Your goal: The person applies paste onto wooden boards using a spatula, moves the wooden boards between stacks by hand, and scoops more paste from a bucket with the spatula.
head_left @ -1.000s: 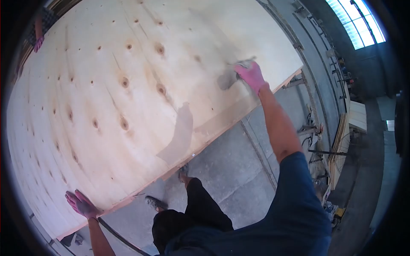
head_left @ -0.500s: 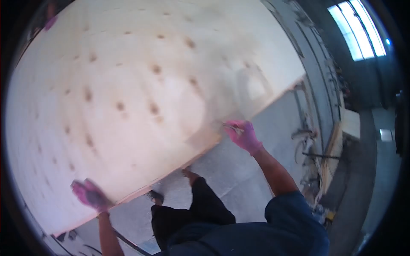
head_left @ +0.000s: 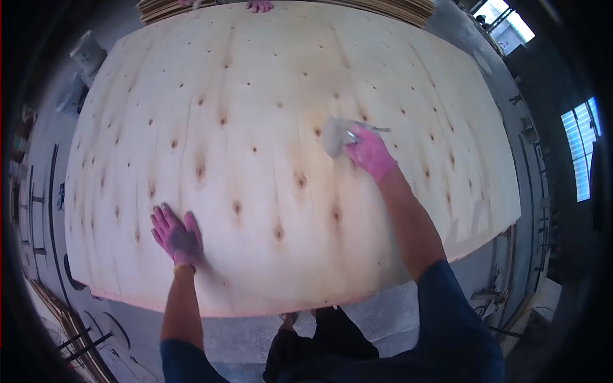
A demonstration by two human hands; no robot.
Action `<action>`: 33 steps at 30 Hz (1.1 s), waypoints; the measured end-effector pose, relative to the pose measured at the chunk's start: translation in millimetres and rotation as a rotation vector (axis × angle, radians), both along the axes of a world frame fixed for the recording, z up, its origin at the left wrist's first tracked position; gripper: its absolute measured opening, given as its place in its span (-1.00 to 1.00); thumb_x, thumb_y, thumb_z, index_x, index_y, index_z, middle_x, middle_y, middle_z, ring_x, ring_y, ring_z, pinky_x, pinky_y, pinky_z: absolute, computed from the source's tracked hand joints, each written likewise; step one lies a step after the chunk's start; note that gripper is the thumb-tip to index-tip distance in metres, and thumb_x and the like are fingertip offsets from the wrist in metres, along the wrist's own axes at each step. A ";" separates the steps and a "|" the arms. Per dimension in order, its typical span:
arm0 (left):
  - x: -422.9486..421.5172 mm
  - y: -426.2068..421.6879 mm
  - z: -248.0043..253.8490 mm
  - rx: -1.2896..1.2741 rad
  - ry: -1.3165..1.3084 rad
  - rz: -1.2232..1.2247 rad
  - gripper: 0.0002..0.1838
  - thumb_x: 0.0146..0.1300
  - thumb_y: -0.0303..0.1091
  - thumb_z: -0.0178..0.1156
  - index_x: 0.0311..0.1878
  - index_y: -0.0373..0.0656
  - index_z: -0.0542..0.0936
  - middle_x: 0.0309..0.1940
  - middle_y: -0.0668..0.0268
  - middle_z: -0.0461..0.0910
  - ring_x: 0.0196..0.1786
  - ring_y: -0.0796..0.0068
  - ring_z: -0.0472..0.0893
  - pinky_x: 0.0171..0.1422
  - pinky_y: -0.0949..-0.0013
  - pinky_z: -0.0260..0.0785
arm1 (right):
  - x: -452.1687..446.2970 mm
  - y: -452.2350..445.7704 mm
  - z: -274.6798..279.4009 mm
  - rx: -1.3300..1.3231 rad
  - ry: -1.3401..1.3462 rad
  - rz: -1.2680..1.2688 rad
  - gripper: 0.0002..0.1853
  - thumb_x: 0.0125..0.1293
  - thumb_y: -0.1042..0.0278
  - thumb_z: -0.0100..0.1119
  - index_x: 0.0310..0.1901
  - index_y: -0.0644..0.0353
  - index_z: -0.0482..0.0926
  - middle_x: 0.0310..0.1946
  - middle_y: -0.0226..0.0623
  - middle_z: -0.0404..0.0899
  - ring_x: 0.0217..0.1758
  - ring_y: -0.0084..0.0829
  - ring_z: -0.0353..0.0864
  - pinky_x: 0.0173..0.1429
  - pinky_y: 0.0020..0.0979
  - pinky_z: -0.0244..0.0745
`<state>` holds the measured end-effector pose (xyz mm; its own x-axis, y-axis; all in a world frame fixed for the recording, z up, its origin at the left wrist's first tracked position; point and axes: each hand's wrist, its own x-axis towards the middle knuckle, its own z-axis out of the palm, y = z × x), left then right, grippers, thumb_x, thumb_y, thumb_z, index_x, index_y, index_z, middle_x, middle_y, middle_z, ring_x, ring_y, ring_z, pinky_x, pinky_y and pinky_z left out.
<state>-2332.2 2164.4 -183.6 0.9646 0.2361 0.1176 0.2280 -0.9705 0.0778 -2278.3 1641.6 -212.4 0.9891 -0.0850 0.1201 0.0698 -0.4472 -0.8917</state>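
The left hand (head_left: pixel 179 239) lies open, fingers apart, on the board's (head_left: pixel 268 255) near left part; the right hand (head_left: pixel 371 153) grips a tool (head_left: pixel 352 136) right of the board's centre.

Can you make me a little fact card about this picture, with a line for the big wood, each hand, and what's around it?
Big wood: pale wooden sheet with brown knots
Left hand: left hand, pink glove, fingers spread on the sheet
Right hand: right hand, pink glove, gripping a thin tool; exact kind unclear
Far edge: another person's gloved hand
Beyond: stacked boards
Far left: pale bucket
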 end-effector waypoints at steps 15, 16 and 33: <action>1.7 8.4 -11.2 0.021 -0.039 -0.034 -0.21 0.42 0.04 0.09 0.53 -0.29 0.17 0.56 -0.05 0.11 0.61 -0.08 0.04 0.64 -0.10 -0.15 | -35.4 114.4 50.7 -0.801 0.117 0.213 -0.69 0.22 0.20 0.31 -0.01 0.06 0.70 -0.14 -0.12 0.73 0.00 -0.06 0.68 0.13 -0.18 0.55; 0.4 10.4 -12.7 0.022 -0.062 -0.046 -0.21 0.42 0.04 0.09 0.53 -0.30 0.18 0.55 -0.06 0.13 0.61 -0.09 0.05 0.63 -0.10 -0.13 | -68.3 125.6 59.3 -0.748 0.170 0.200 -0.69 0.23 0.23 0.30 0.00 0.06 0.70 -0.14 -0.13 0.73 0.00 -0.07 0.68 0.13 -0.17 0.56; -64.4 312.5 -33.5 0.208 -0.044 -0.082 -0.37 0.55 0.04 -0.10 0.59 0.09 0.13 0.59 0.19 0.10 0.62 0.09 0.07 0.61 -0.05 -0.06 | -329.3 219.0 67.6 -0.604 0.186 -0.084 -0.76 0.21 0.34 0.35 -0.07 0.04 0.74 -0.22 -0.20 0.75 -0.20 -0.19 0.74 -0.13 -0.25 0.63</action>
<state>-2396.6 2476.8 -217.0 0.9724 0.1236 0.1981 0.1488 -0.9818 -0.1181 -2607.6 1860.6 -144.7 0.9910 -0.1338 -0.0026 -0.1190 -0.8722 -0.4744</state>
